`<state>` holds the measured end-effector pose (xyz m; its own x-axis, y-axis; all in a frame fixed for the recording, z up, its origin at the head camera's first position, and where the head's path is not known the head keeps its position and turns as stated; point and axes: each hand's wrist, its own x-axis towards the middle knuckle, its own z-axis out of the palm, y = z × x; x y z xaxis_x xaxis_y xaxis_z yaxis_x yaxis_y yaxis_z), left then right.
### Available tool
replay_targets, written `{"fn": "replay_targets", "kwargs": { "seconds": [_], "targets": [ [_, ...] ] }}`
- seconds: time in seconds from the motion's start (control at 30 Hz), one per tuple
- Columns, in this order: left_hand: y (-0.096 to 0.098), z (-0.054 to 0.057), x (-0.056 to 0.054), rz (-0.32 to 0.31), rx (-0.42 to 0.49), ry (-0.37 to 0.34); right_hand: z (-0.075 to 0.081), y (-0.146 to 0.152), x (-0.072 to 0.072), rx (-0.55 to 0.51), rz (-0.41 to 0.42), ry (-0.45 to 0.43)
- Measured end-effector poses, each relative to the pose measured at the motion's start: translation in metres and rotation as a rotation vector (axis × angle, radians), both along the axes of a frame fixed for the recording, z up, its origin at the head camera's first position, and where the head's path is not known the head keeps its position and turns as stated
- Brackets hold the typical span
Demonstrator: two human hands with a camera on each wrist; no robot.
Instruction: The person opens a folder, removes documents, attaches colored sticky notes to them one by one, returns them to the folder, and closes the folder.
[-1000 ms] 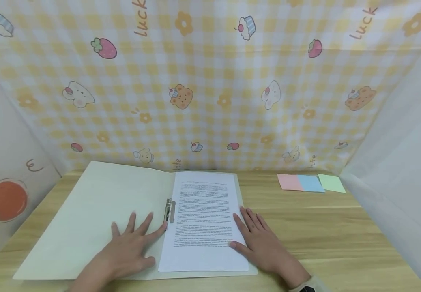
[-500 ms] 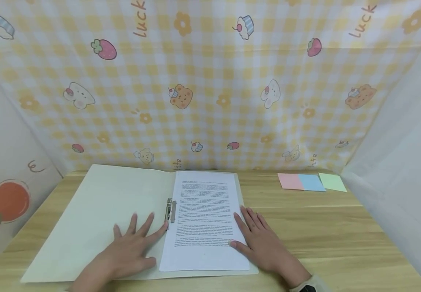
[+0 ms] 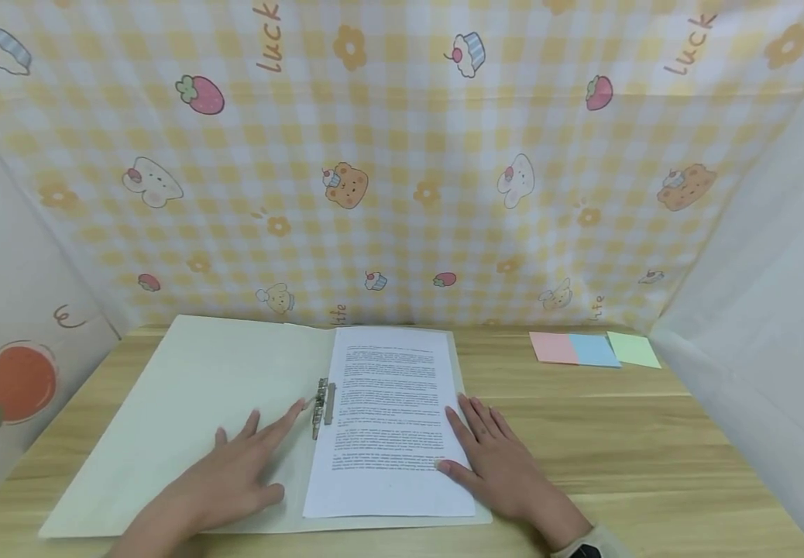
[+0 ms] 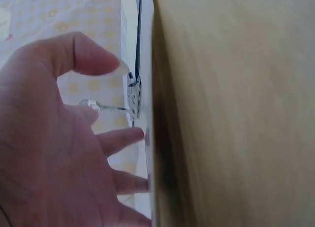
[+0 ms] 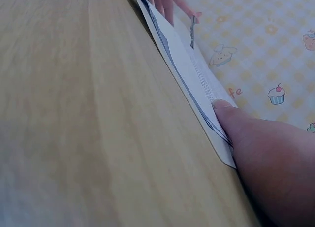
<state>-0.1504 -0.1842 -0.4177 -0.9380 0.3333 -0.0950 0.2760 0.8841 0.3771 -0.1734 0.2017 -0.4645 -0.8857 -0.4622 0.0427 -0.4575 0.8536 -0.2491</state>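
Leftmost on my feed, the cream cardboard folder point(image 3: 179, 403) lies spread flat on the pale wood-grain worktop point(image 3: 583, 442), its cover turned well out, I judge so the fold stays within reach. Above it I have the left hand point(image 3: 224, 477), fingers extended and parted, gripping nothing; its index fingertip meets the slim lever point(image 4: 113, 108) of the silver metal clip point(image 3: 320, 403), apparently to work it. The clip sits along the inner edge of the white printed paper sheets point(image 3: 388, 422), which rest on the folder's right panel. The right hand point(image 3: 503, 469) lies with straight fingers across their outer edge, thumb on the paper, grasping nothing, probably steadying them. Well apart at the far right are pink point(image 3: 552, 348), blue point(image 3: 593, 350) and green square paper notes point(image 3: 633, 350). Compared with half a second ago, the left index has shifted from the clip's near end to the lever, which now stands raised; sheets and right hand look unchanged.
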Motion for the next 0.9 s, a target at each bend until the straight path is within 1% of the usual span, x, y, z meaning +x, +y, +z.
{"fn": "replay_targets", "kwargs": {
  "seconds": [0.13, 0.2, 0.3, 0.37, 0.47, 0.6, 0.73, 0.77, 0.9],
  "targets": [
    [0.007, 0.0, -0.001, 0.028, -0.066, 0.035, -0.001, -0.001, -0.001, 0.004, 0.0, 0.012],
    [0.011, 0.002, -0.003, 0.027, -0.1, 0.071, -0.001, -0.001, -0.001, -0.002, 0.0, 0.015],
    [0.017, 0.008, -0.009, 0.02, -0.142, 0.108, 0.001, -0.001, -0.001, -0.008, -0.001, 0.015],
    [0.02, 0.013, -0.014, 0.016, -0.159, 0.116, 0.002, 0.0, -0.001, -0.011, -0.007, 0.013],
    [0.024, 0.02, -0.024, 0.011, -0.171, 0.113, 0.002, 0.001, -0.001, -0.009, -0.013, 0.011],
    [0.025, 0.026, -0.037, 0.001, -0.189, 0.119, 0.001, 0.001, -0.002, -0.005, -0.008, 0.014],
    [0.023, 0.031, -0.051, 0.017, -0.215, 0.101, 0.0, 0.001, -0.002, -0.007, -0.002, 0.019],
    [0.022, 0.032, -0.055, 0.018, -0.218, 0.101, 0.0, 0.001, -0.002, -0.008, -0.001, 0.02],
    [0.02, 0.034, -0.071, 0.037, -0.214, 0.066, -0.002, 0.0, -0.001, -0.008, 0.004, 0.024]
  ]
}}
